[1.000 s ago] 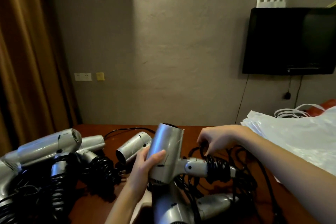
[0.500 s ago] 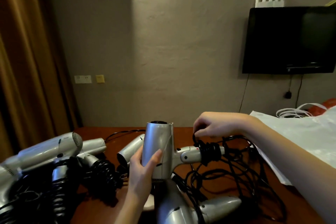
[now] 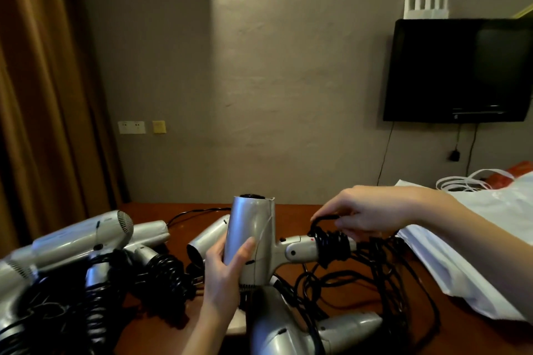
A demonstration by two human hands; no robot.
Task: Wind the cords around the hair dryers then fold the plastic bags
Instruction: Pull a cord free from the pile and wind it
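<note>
Here the hair dryer (image 3: 251, 242) being worked on sits just below the middle of the view, held off the table (image 3: 291, 210) with its barrel upright and its handle pointing out toward three o'clock. That pose looks deliberate: a level handle gives the cord (image 3: 330, 243) a bare spindle to go round, and a band of black turns already sits on its far end. The left hand (image 3: 223, 274) grasps the barrel from seven o'clock, thumb laid across the silver front, probably to keep the body from twisting as each turn tightens. The right hand (image 3: 366, 215), at two o'clock from the dryer, pinches a loop of the cord just above the coil, fingers curled round it, placed to carry it over the handle. The rest of that cord hangs in a loose tangle (image 3: 372, 277) at four o'clock, so a fair length seems left to wind.

Another dryer (image 3: 302, 328) lies on its side at six o'clock, its lead apparently unwound. At nine o'clock a group of dryers (image 3: 83, 242) is bunched together, several with black coils on their handles, which suggests a finished pile kept clear of the working side. The plastic bags (image 3: 467, 245) lie flat at three o'clock under the right forearm, untouched. A dark television (image 3: 461, 69) hangs on the wall at one o'clock.
</note>
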